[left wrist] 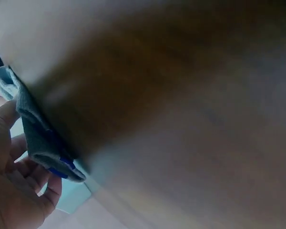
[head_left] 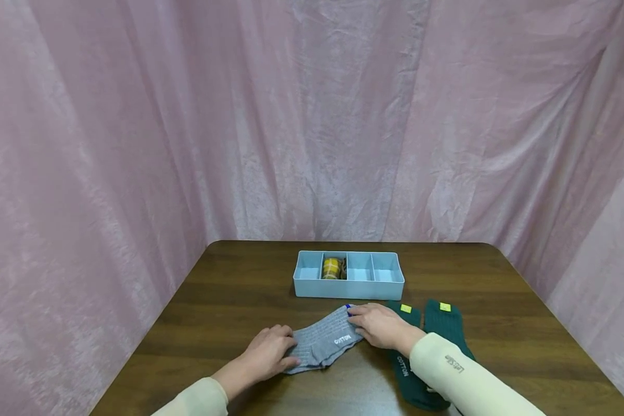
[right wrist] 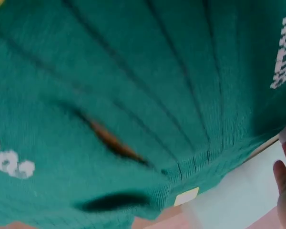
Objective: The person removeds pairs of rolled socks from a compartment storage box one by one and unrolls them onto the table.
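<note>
A pair of grey ribbed socks (head_left: pixel 322 341) with white lettering lies slantwise on the table, one laid over the other. My left hand (head_left: pixel 270 351) pinches their near-left end between thumb and fingers; the left wrist view shows this hand (left wrist: pixel 24 176) on the grey fabric (left wrist: pixel 38 129) with blue marks. At the far-right end, beside a blue mark, my right hand (head_left: pixel 382 326) grips the socks with its fingertips. Two dark green socks (head_left: pixel 444 323) with yellow labels lie under and beside my right forearm. They fill most of the right wrist view, green fabric (right wrist: pixel 133 95) close up.
A light blue divided box (head_left: pixel 348 289) stands behind the socks. A yellow checked roll (head_left: pixel 331 268) sits in its second compartment from the left, with something dark beside it. The brown wooden table (head_left: pixel 229 289) has rounded far corners, and a pink curtain (head_left: pixel 312 115) hangs behind.
</note>
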Demonstrator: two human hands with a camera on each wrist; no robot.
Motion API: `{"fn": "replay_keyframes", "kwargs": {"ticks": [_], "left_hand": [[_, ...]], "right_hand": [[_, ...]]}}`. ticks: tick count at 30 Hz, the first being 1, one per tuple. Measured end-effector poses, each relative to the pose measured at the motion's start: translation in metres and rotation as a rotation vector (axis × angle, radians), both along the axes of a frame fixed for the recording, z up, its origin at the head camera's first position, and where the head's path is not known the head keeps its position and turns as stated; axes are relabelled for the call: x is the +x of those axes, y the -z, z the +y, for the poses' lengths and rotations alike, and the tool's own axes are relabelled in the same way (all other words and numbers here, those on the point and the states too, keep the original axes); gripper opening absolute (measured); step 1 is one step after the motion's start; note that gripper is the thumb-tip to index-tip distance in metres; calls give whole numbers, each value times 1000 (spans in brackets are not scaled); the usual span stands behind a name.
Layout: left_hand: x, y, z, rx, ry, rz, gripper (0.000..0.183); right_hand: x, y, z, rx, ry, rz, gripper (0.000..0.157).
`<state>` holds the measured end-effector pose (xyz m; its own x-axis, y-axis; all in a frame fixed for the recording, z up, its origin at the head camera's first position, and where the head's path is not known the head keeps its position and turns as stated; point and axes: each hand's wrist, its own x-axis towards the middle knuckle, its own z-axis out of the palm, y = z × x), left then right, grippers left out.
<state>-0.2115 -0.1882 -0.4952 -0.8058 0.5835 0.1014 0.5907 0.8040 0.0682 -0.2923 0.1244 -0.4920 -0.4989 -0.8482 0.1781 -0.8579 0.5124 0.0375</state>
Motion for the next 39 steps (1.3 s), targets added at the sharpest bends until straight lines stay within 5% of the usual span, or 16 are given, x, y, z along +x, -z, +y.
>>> {"fn": "replay_keyframes", "kwargs": {"ticks": [5, 9, 20, 30, 39], "left_hand": [[-2, -4, 2, -38, -31, -16, 43], [-8, -8, 0, -50, -23, -62, 43], [-34, -13, -7, -91, 31, -125, 41], [-46, -17, -15, -41, 32, -194, 40], [-59, -16, -12, -91, 79, -87, 36]], "right_hand": [[1, -2, 3, 33, 85, -166, 36], [5, -4, 3, 30, 120, -210, 36], [16, -5, 4, 72, 159, -134, 36], [29, -6, 7, 94, 102, -123, 31], [41, -4, 1, 110, 62, 40, 22]]}}
